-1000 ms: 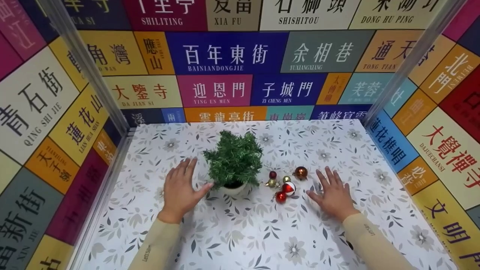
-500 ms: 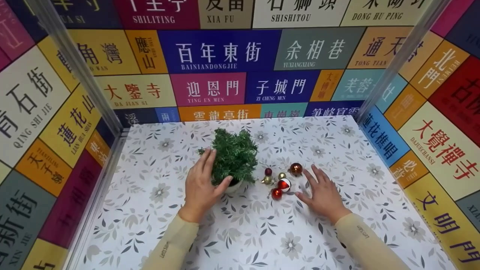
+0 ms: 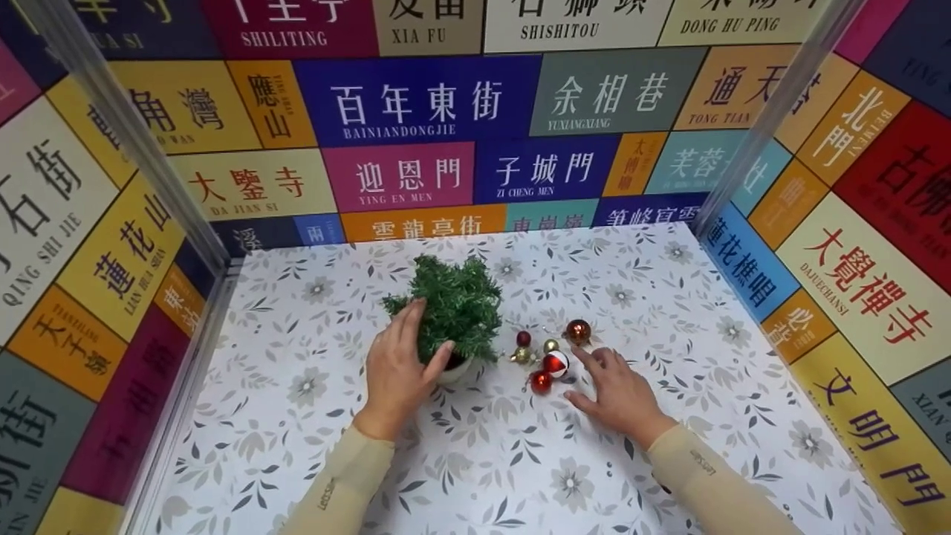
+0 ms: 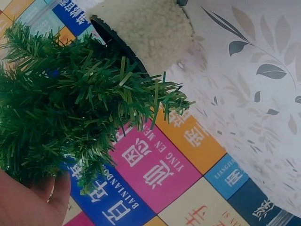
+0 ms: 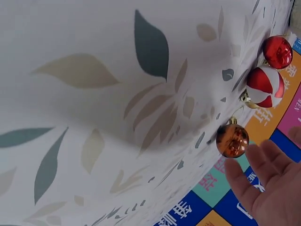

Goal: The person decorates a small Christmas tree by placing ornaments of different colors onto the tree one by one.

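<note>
Left hand [image 3: 395,371] wraps the little tree [image 3: 455,308] at centre frame, thumb on the near side by the white pot [image 3: 455,369], fingers round the left of the foliage: a wide, curled grip holding the tree. Right hand [image 3: 618,394], right of centre, lies spread and holds nothing, fingertips just short of the baubles [image 3: 553,362]. Count: one tree, one pot, six baubles clustered on the counter [image 3: 520,461] between the hands.
</note>
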Available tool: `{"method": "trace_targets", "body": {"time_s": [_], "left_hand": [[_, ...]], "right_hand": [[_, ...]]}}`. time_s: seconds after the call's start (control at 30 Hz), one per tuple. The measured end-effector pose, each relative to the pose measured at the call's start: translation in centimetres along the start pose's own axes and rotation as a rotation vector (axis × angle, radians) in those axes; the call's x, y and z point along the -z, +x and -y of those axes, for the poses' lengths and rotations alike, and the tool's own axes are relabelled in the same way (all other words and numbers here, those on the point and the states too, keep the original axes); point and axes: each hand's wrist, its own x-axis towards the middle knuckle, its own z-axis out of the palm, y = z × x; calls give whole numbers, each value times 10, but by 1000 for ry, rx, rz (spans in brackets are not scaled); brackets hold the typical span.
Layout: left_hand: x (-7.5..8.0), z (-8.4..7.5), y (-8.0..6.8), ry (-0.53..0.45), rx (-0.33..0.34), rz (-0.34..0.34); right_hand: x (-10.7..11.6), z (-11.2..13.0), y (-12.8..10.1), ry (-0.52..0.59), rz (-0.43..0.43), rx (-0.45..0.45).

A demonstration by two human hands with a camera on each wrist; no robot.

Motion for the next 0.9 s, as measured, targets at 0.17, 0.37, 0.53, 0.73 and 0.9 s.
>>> {"method": "trace_targets", "body": {"time_s": [0.17,0.37,0.53,0.73,0.9], "left_hand": [[0,2,0,6,3,-5],[0,5,-1,9,-9,-17],[1,4,-1,21,-10,-9],[1,4,-2,28,-9,0],[0,3,-2,20,-14,0]], "right_hand": [[-5,5,1,-53,7,59],[-11,10,6,-28,-19,128],[-18,16,10,-6,16,164],[-27,22,17,-4,33,197],[-35,25,22,-45,-10,233]]}}
